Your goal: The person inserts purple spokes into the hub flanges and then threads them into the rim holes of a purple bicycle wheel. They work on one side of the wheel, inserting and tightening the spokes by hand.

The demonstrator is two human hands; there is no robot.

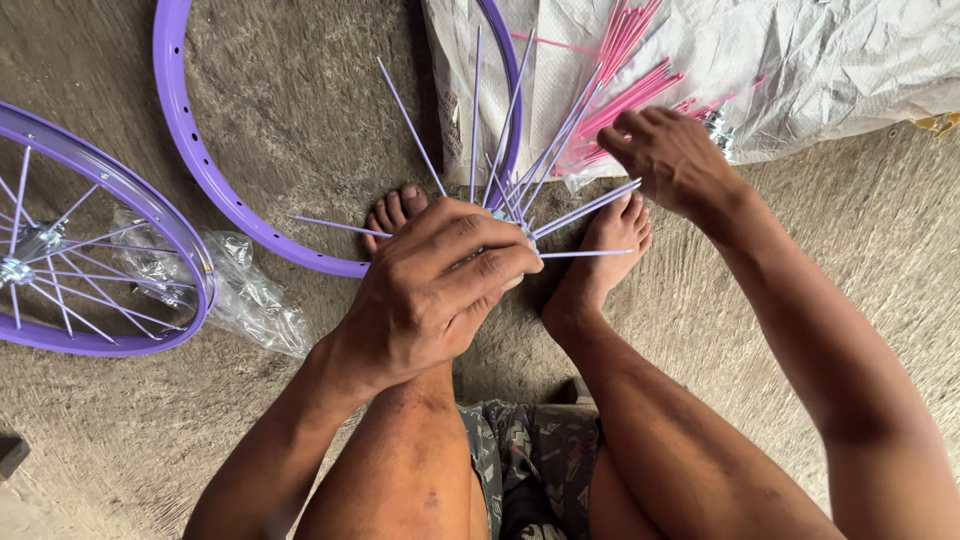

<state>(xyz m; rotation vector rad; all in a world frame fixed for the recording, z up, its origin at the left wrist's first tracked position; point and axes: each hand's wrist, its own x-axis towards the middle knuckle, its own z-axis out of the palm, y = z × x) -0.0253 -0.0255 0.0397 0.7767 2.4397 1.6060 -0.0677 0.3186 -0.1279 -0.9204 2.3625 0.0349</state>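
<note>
Seated on the floor (300, 110), a person's left hand (440, 285) clenches a hub bristling with lilac spokes (560, 215) above the feet, while the right hand (670, 155), fingers curled, reaches pink spokes (625, 95); loose spokes could slip out.

Glossy purple metal rim (200, 160), thin metal spokes (585, 208), crinkled woven plastic sheet (800, 60), rough concrete floor (300, 90).

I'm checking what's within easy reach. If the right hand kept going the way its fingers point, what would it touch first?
Most likely the pink spokes lying on the white sack; the right hand points up-left at them, fingertips already at the bundle, though contact is unclear.
</note>
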